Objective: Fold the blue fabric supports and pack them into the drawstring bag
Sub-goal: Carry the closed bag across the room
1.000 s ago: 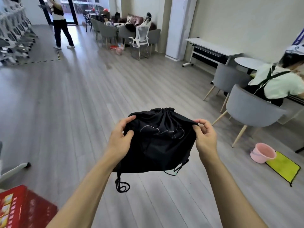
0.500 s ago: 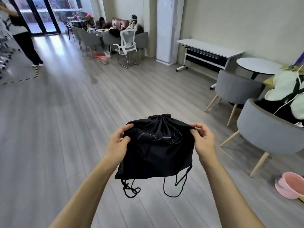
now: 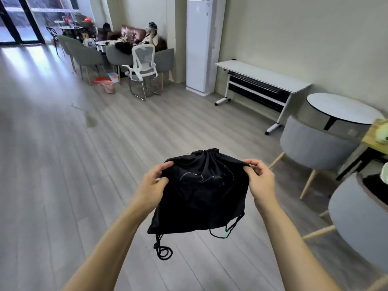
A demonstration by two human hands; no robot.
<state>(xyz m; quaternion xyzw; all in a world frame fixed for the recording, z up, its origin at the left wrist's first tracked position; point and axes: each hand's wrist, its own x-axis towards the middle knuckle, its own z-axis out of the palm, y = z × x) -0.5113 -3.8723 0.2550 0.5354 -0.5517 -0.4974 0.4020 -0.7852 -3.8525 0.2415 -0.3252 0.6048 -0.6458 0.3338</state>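
Observation:
A black drawstring bag [image 3: 202, 196] hangs in front of me above the wooden floor, its gathered mouth pointing away and its cords dangling below. My left hand [image 3: 152, 184] pinches the bag's upper left edge. My right hand [image 3: 260, 182] pinches the upper right edge, and the fabric is stretched between the two. A faint light outline is printed on the bag's front. No blue fabric supports are in view.
Grey chairs [image 3: 315, 148] and a round white table [image 3: 342, 109] stand at the right. A long white desk [image 3: 262, 77] and a tall white air conditioner [image 3: 201, 45] line the far wall. More chairs and a pink bucket [image 3: 108, 86] sit at the back left.
My view has swung to the right, so the walking person left the frame and the seated person at the right is gone. Both hands keep the same hold on the bag.

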